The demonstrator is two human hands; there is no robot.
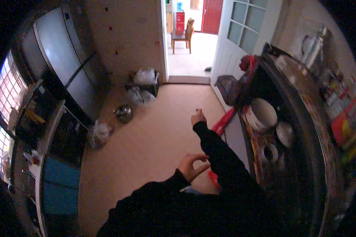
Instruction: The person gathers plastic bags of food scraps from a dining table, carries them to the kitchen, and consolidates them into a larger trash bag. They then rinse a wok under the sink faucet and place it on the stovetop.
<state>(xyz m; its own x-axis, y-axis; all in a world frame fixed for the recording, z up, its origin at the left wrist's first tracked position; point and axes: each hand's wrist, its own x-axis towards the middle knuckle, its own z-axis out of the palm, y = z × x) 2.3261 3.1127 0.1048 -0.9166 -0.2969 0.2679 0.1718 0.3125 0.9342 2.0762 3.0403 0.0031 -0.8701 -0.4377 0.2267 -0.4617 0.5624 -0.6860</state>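
Low in the middle, my left hand [192,166] is bent with thumb and fingers apart, its fingertips at the black right sleeve [219,151]. Nothing shows between them. My right hand [198,116] reaches forward over the floor; its fingers look curled, and whether it holds something cannot be told. To the right of it a red cloth [224,121] hangs by the cabinet. A white pot [261,114] and a metal lid or bowl [284,134] are on the right-hand side.
An open white door [240,32] and a doorway with a raised threshold [189,80] lie ahead. Plastic bags [141,94], a metal pot [123,113] and another bag [101,133] sit on the floor at left. A fridge [62,50] and a blue-fronted cabinet [61,185] line the left side.
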